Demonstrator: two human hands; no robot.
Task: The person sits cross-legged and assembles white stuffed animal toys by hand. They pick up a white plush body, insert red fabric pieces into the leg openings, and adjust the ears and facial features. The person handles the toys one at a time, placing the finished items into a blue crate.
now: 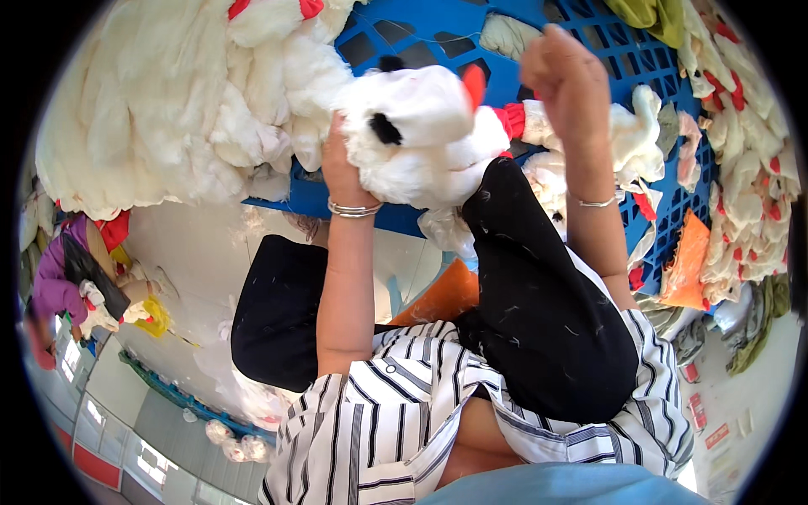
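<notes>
My left hand (343, 168) is closed on the side of a white plush toy (396, 168) with black patches, its fingers partly sunk in the fur. A red pointed piece stands out at the toy's right end, which is a little blurred. To the right and higher up, my right hand (568, 84) is raised apart from the toy, its fingers curled together. What they hold, if anything, is too small or blurred to tell. A thin pale thread (412, 34) crosses the blue plastic crate (505, 17) behind the toy.
A big heap of white plush pieces (151, 118) fills the upper left. More white and red plush pieces (749, 185) pile up at the far right, near an orange sheet (686, 261). My black-clad knees (547, 311) rise below the crate. At the left lies a purple cloth (76, 261).
</notes>
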